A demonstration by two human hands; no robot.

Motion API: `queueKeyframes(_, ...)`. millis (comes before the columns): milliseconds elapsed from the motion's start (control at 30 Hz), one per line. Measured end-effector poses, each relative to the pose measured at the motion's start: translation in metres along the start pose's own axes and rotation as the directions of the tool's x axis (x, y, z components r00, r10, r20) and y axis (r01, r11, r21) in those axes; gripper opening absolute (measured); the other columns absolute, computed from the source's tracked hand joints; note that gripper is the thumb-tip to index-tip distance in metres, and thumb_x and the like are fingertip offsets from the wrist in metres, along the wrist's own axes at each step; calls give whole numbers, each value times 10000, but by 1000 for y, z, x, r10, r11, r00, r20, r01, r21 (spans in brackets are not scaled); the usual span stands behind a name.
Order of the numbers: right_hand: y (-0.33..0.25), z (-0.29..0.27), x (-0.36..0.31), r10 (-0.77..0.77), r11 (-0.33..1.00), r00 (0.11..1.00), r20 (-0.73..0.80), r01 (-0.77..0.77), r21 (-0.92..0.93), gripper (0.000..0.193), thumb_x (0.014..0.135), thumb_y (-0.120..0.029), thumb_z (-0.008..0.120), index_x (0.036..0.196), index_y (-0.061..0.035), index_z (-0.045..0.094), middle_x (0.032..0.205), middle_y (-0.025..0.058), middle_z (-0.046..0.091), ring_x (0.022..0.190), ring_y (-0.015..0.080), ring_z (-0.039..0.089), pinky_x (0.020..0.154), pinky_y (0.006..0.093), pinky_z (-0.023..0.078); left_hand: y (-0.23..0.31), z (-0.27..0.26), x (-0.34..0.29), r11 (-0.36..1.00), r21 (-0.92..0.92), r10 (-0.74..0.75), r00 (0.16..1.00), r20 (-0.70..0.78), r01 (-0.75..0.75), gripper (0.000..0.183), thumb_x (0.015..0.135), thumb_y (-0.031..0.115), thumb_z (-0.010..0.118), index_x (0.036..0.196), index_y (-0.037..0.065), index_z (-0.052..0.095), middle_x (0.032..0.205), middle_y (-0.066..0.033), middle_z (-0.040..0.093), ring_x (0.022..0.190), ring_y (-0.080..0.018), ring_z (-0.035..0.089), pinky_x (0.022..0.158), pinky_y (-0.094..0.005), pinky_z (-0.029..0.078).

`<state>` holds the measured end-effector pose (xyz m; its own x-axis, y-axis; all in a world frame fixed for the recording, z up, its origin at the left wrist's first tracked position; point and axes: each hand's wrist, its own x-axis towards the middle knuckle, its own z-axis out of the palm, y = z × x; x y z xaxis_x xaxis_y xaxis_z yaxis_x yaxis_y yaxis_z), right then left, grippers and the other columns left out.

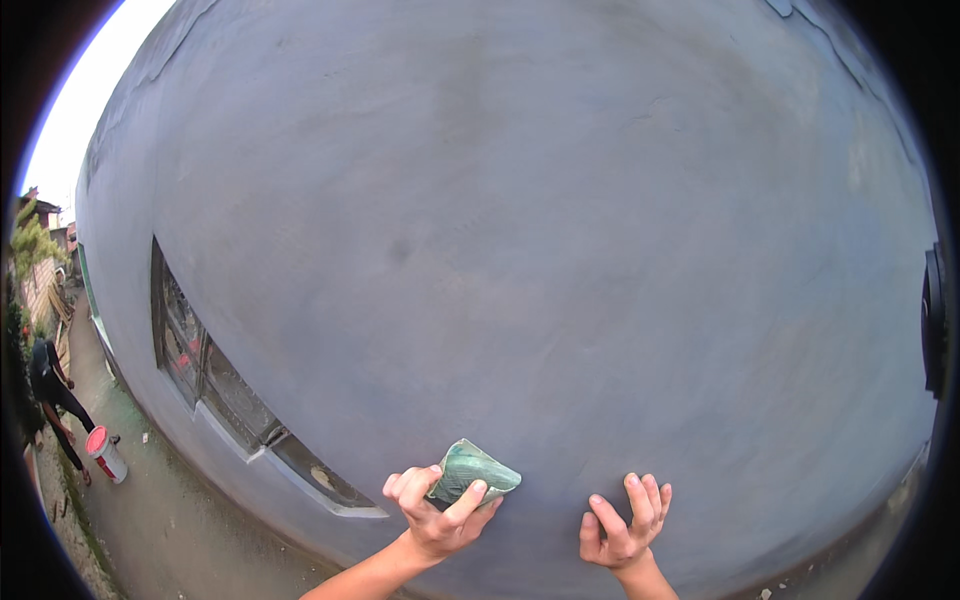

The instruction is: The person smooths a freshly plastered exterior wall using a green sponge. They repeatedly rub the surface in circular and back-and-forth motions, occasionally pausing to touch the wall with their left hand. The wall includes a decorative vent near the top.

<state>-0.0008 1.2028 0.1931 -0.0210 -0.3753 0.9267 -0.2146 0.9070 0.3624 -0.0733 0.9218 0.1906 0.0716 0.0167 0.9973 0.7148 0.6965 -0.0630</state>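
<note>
My left hand (442,517) grips a curled green sheet of sandpaper (470,474) between thumb and fingers, in front of the lower part of a grey plastered wall (560,250). The sheet's upper edge bows outward, and its underside lies in shadow. To the right, my right hand (627,522) is raised near the same wall with its fingers apart and slightly bent. Nothing is in it. Whether its fingertips touch the plaster I cannot tell.
A long framed window (235,385) with a pale sill is set in the wall at left. Along the path (165,515) a person in dark clothes (50,380) bends beside a white bucket with a red top (105,455). A dark object (933,320) sits at the far right edge.
</note>
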Motion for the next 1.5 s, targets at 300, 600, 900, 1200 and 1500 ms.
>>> queueKeyframes(300, 17, -28, 31, 70, 998, 991, 117, -70, -6, 290, 997, -320, 655, 1230, -227, 800, 1546, 217, 587, 1553, 397, 462, 1368, 573, 206, 3, 6, 57, 999, -3, -47, 998, -29, 47, 550, 890, 344, 903, 1361, 237, 640, 1395, -162, 430, 1263, -333, 449, 1059, -495, 372)
queueKeyframes(600, 45, -35, 41, 21, 1000, 997, 74, -21, -4, 305, 977, -318, 660, 1226, -257, 825, 1556, 219, 592, 1554, 393, 468, 1375, 571, 178, -19, 20, 119, 972, -51, -233, 943, -236, 228, 536, 841, 347, 936, 1300, 200, 701, 1393, -172, 467, 1236, -371, 480, 1018, -516, 396)
queueKeyframes(900, 45, -31, 36, 35, 999, 999, -1, -35, 26, 280, 967, -329, 673, 1175, -278, 853, 1529, 178, 632, 1547, 357, 487, 1376, 541, 188, -10, 16, 115, 947, -65, -322, 919, -227, 316, 486, 926, 350, 871, 1323, 166, 658, 1414, -176, 456, 1287, -371, 469, 1043, -531, 421)
queueKeyframes(1200, 46, -31, 38, 40, 999, 999, 0, -40, 20, 275, 951, -320, 680, 1162, -301, 856, 1520, 167, 638, 1545, 350, 494, 1381, 529, 185, 13, 22, 96, 990, 22, -136, 982, -129, 140, 460, 928, 328, 857, 1326, 203, 661, 1446, -188, 465, 1262, -343, 482, 1056, -504, 386)
queueKeyframes(1500, 50, -33, 31, 28, 1000, 999, 37, -28, 5, 288, 949, -338, 669, 1170, -315, 852, 1538, 200, 608, 1578, 372, 451, 1384, 546, 165, 9, 15, 76, 989, 87, -112, 989, -96, 121, 423, 954, 421, 831, 1304, 255, 662, 1454, -169, 450, 1286, -368, 476, 1024, -527, 406)
